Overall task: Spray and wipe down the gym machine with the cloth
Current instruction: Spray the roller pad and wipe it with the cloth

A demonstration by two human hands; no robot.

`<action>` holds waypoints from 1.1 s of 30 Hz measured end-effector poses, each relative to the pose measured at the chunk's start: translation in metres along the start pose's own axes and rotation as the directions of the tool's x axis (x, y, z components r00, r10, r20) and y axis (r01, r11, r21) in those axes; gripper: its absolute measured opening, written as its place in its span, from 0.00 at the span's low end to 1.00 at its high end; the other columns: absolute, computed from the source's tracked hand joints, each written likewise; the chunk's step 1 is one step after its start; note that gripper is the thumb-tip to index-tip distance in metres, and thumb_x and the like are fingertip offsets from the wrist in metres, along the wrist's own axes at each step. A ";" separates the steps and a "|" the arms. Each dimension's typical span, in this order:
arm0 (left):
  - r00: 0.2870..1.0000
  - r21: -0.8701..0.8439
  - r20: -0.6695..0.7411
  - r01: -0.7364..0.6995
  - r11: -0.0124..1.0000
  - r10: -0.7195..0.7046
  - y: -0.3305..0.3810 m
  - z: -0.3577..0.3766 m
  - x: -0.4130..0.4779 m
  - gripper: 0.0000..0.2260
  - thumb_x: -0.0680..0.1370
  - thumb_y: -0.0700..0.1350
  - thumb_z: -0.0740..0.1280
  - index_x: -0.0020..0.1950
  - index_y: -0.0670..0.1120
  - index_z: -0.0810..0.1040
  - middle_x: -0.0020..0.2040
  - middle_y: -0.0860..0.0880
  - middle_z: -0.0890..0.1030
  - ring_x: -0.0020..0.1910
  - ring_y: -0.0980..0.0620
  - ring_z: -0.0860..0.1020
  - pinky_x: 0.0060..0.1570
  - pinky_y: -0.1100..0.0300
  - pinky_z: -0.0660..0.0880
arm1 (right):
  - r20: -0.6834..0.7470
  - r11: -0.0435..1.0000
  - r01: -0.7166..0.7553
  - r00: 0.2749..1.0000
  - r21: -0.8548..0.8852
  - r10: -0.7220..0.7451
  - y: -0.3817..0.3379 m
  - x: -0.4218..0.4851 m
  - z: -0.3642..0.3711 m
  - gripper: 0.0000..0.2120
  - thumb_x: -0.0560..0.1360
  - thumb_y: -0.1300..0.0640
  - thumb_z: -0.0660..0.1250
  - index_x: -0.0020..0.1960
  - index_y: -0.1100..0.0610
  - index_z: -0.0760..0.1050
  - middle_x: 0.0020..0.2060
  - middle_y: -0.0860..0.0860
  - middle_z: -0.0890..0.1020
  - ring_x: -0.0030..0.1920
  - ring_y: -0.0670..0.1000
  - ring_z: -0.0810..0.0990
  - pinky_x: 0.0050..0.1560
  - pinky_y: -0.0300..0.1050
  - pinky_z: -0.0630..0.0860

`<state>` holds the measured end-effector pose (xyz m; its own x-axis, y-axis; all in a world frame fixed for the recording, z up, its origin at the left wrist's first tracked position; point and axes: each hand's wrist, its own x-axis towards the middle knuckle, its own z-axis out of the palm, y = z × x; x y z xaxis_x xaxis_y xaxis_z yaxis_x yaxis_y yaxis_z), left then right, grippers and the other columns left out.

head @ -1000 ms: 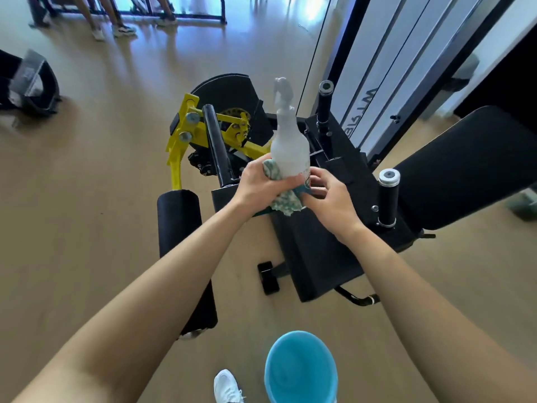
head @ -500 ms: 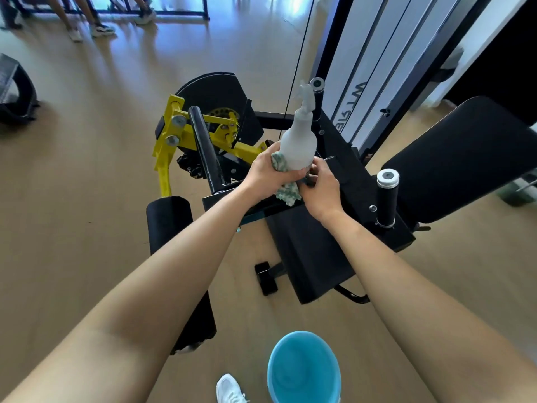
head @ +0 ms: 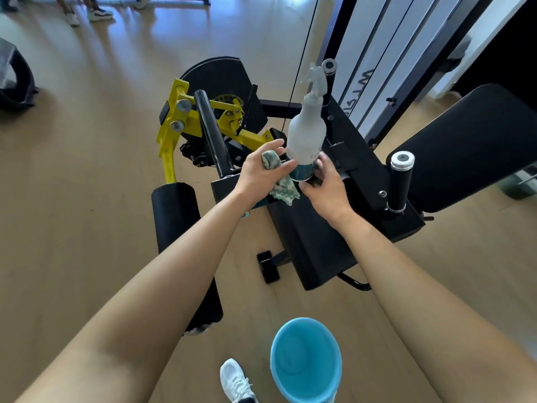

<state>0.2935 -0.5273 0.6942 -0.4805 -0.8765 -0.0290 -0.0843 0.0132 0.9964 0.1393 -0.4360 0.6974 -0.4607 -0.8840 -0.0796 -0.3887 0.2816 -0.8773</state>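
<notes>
A translucent white spray bottle (head: 306,132) with a teal band at its base is held upright over the black gym machine's seat (head: 316,251). My right hand (head: 325,187) grips the bottle's base from below. My left hand (head: 258,173) sits just left of the bottle and holds a crumpled green-and-white cloth (head: 286,191). Its fingers are spread, and its thumb tip touches the bottle's side. The nozzle points left. The machine also has a yellow lever frame (head: 174,132), a black roller pad (head: 174,210) and a black backrest (head: 470,146).
A blue bucket (head: 305,362) stands on the wooden floor beside my white shoe (head: 235,379). An upright black handle (head: 401,181) rises right of the seat. The weight-stack frame (head: 377,53) is behind. Other people's feet (head: 98,13) are far off at top left.
My left hand has loosened off the bottle and kept the cloth. My right hand has closed round the bottle's base. The bottle has moved slightly right and up.
</notes>
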 end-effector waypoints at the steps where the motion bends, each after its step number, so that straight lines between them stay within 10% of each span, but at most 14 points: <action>1: 0.999 0.003 -0.034 0.009 1.000 -0.009 0.000 -0.003 -0.007 0.23 0.76 0.52 0.77 0.70 0.52 0.78 0.60 0.53 0.84 0.57 0.54 0.84 0.58 0.54 0.83 | -0.023 1.000 -0.016 1.000 0.011 0.016 -0.002 -0.004 0.000 0.39 0.77 0.64 0.72 0.83 0.53 0.57 0.74 0.51 0.73 0.74 0.48 0.71 0.74 0.48 0.71; 5: 0.991 -0.101 -0.078 0.101 0.990 -0.109 -0.012 -0.012 -0.063 0.14 0.79 0.48 0.74 0.62 0.46 0.77 0.50 0.50 0.80 0.46 0.54 0.82 0.47 0.57 0.83 | -0.141 0.991 -0.091 0.984 0.097 0.105 -0.006 -0.057 0.010 0.31 0.78 0.60 0.72 0.78 0.53 0.67 0.69 0.51 0.77 0.65 0.48 0.78 0.58 0.33 0.76; 8: 0.962 -0.262 -0.076 0.236 0.936 -0.264 -0.034 -0.012 -0.114 0.17 0.78 0.46 0.74 0.63 0.47 0.73 0.51 0.48 0.78 0.47 0.52 0.81 0.43 0.57 0.81 | 0.121 0.969 -0.113 0.989 0.219 0.087 0.007 -0.111 0.027 0.21 0.73 0.55 0.73 0.66 0.49 0.77 0.59 0.48 0.83 0.60 0.48 0.82 0.63 0.51 0.80; 14: 0.866 -0.519 -0.107 0.371 0.770 -0.489 -0.065 -0.007 -0.215 0.25 0.68 0.39 0.67 0.64 0.46 0.67 0.55 0.42 0.75 0.48 0.48 0.80 0.43 0.55 0.80 | 0.417 0.971 -0.068 0.908 0.230 -0.035 0.056 -0.175 0.058 0.16 0.75 0.66 0.75 0.59 0.53 0.82 0.52 0.50 0.86 0.51 0.44 0.84 0.53 0.40 0.81; 19: 0.845 -0.279 -0.154 0.459 0.843 -0.512 -0.090 -0.012 -0.285 0.36 0.66 0.33 0.70 0.71 0.52 0.66 0.58 0.43 0.76 0.48 0.50 0.82 0.45 0.56 0.82 | 0.463 0.923 -0.242 0.882 0.298 0.082 0.083 -0.204 0.075 0.05 0.79 0.63 0.71 0.46 0.56 0.84 0.38 0.52 0.85 0.37 0.45 0.80 0.41 0.41 0.79; 26: 0.826 -0.170 -0.184 0.507 0.845 -0.533 -0.126 -0.046 -0.308 0.09 0.80 0.39 0.74 0.59 0.44 0.80 0.47 0.48 0.85 0.43 0.51 0.83 0.41 0.54 0.78 | 0.551 0.926 -0.320 0.818 0.201 0.163 0.089 -0.223 0.124 0.09 0.78 0.66 0.71 0.57 0.59 0.80 0.50 0.53 0.85 0.45 0.51 0.83 0.47 0.45 0.82; 33: 0.839 -0.129 -0.013 0.538 0.833 -0.544 -0.150 -0.134 -0.266 0.08 0.79 0.39 0.73 0.58 0.45 0.83 0.46 0.46 0.86 0.43 0.50 0.85 0.41 0.58 0.80 | 0.575 0.786 -0.547 0.755 0.287 0.315 0.056 -0.206 0.219 0.27 0.77 0.60 0.72 0.73 0.48 0.71 0.55 0.54 0.84 0.55 0.53 0.85 0.50 0.48 0.84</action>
<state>0.5510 -0.3607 0.5632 -0.3453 -0.7489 -0.5656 -0.2162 -0.5230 0.8245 0.3874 -0.3197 0.5609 -0.0114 -0.7932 -0.6089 0.1751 0.5979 -0.7822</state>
